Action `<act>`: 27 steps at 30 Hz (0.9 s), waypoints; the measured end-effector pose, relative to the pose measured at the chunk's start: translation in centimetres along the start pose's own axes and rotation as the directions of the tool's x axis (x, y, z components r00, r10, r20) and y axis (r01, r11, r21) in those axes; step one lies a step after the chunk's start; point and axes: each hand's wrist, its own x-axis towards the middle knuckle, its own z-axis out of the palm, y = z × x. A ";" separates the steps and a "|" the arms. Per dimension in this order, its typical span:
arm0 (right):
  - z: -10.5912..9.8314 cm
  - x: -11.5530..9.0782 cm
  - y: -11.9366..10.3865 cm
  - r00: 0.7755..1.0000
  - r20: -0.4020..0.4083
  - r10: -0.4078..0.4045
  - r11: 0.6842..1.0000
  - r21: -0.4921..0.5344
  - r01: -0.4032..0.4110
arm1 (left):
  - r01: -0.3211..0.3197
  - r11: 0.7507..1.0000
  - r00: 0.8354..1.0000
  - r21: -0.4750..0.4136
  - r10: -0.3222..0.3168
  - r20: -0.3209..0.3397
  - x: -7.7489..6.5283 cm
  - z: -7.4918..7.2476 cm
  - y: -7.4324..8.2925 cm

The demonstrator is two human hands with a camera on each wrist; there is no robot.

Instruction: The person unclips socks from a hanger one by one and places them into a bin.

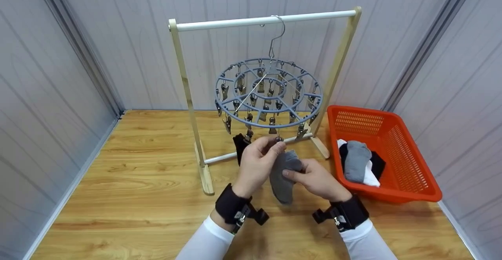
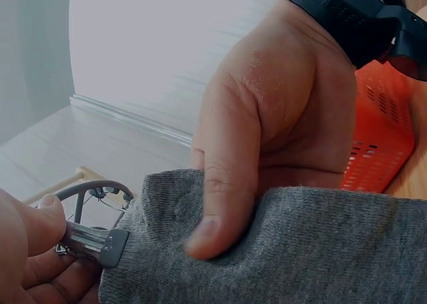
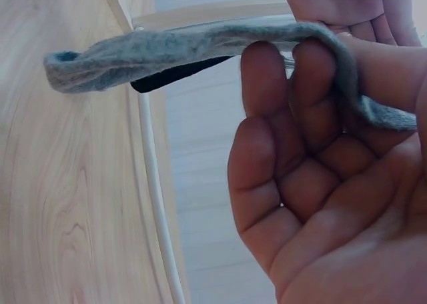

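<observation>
A grey sock (image 1: 281, 183) hangs between both hands below the round clip hanger (image 1: 251, 123). My left hand (image 1: 257, 162) pinches a metal clip (image 2: 93, 243) by its handles, and the clip's end lies on the sock's edge in the left wrist view. Close beside it, my right hand (image 1: 319, 179) grips the sock, its thumb (image 2: 217, 217) pressed on the fabric and its fingers behind. In the right wrist view the sock (image 3: 167, 47) drapes over those fingers. A black sock (image 1: 240, 146) hangs from a neighbouring clip, partly hidden by my left hand.
The hanger hooks over the white top bar (image 1: 231, 22) of a wooden-legged rack. To the right, an orange basket (image 1: 415, 150) holds a grey sock (image 1: 356, 162) with white and black pieces. Panelled walls enclose the wood-grain surface (image 1: 137, 197).
</observation>
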 end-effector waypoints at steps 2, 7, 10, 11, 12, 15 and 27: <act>0.0 0.0 0.1 1.000 -0.003 -0.005 1.000 -0.017 0.005 | -0.013 1.000 1.000 -0.015 0.012 -0.005 0.0 0.0 0.0; 0.1 0.0 0.1 1.000 -0.019 -0.009 0.999 -0.052 0.008 | -0.049 0.998 0.998 -0.042 0.047 -0.034 0.0 0.0 -0.1; 0.2 0.0 0.1 0.999 -0.034 -0.004 0.998 -0.056 0.002 | -0.060 0.997 0.997 -0.045 0.058 -0.050 0.0 -0.1 -0.1; 0.2 -0.1 0.1 0.999 -0.038 -0.004 0.998 -0.057 0.001 | -0.063 0.997 0.997 -0.043 0.061 -0.054 -0.1 -0.1 -0.1; 0.2 0.0 0.1 0.999 -0.041 -0.002 0.998 -0.056 0.000 | -0.067 0.997 0.996 -0.040 0.064 -0.057 -0.1 -0.1 -0.1; 0.1 0.0 -0.1 0.999 -0.046 -0.003 0.998 -0.059 0.000 | -0.078 0.996 0.995 -0.039 0.075 -0.061 -0.1 -0.2 -0.1; -0.3 0.0 -0.2 0.999 -0.044 0.019 0.995 -0.101 -0.024 | -0.134 0.990 0.989 -0.038 0.131 -0.075 0.0 -0.2 0.0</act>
